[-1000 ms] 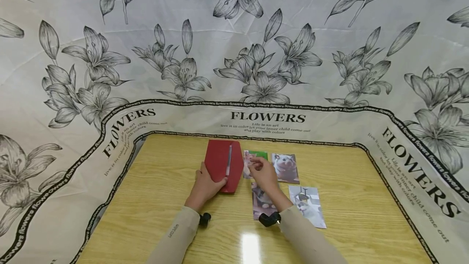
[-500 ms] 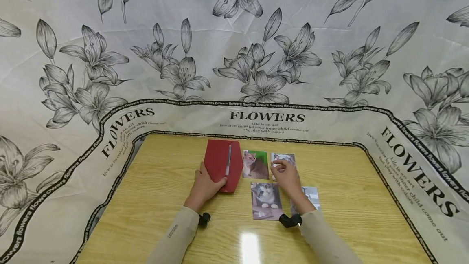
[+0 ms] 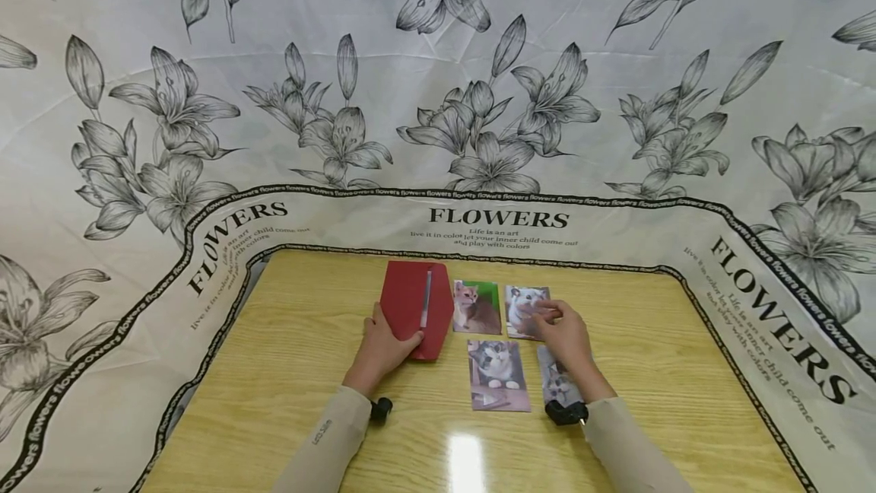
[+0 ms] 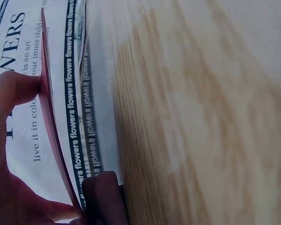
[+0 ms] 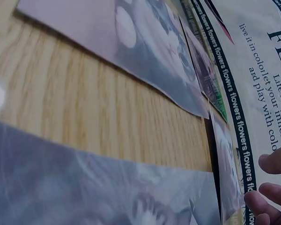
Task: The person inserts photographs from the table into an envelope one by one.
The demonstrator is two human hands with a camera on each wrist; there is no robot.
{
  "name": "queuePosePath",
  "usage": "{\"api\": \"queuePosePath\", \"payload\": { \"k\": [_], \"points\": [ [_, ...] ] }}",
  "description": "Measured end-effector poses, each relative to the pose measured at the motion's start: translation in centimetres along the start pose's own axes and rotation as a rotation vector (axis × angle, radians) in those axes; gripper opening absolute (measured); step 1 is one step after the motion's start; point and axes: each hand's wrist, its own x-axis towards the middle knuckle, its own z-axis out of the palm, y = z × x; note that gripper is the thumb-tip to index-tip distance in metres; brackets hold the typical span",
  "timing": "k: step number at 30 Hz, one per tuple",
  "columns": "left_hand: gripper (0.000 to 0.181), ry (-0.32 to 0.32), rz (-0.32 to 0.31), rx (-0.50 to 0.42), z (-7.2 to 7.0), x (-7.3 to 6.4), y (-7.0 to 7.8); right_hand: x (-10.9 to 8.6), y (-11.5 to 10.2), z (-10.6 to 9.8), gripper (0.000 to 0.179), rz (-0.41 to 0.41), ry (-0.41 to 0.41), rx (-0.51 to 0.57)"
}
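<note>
A red envelope [image 3: 402, 291] is held upright-lengthwise in my left hand [image 3: 376, 348], its thumb across the front near the lower end. Through a slit in the envelope a pale strip [image 3: 427, 299] shows. In the left wrist view the envelope [image 4: 55, 131] appears edge-on between thumb and fingers. My right hand [image 3: 573, 337] hovers at the right side of the hamster photo [image 3: 518, 304], fingers loosely bent and holding nothing. Its forearm partly covers a lower-right animal photo [image 3: 556, 380]. In the right wrist view the fingers [image 5: 277, 161] stand apart.
Left of the hamster photo lies a cat photo with a green background [image 3: 477, 309]. Below that is a grey-and-white cat photo [image 3: 497, 375]. All rest on the wooden table [image 3: 294, 341]. A flower-printed cloth [image 3: 499, 238] rises behind its far edge.
My right hand has moved rightward, from over the green-background cat photo, across the hamster photo, to its right side, uncovering both left photos. My left hand and the envelope have stayed nearly still.
</note>
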Motion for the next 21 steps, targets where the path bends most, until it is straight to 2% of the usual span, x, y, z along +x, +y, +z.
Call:
{"api": "queuePosePath", "payload": {
  "k": [11,16,21],
  "points": [
    [0.12,0.0,0.0,0.002,0.1,-0.1,-0.1,0.2,1.6,-1.0,0.051,-0.017,0.029,-0.148],
    [0.12,-0.007,-0.002,-0.001,0.0,-0.2,0.0,-0.1,1.8,-1.2,0.059,0.028,-0.007,-0.211],
    [0.12,-0.009,-0.002,-0.001,-0.1,-0.3,0.1,-0.2,1.9,-1.4,0.063,0.032,-0.023,-0.237]
  ]
}}
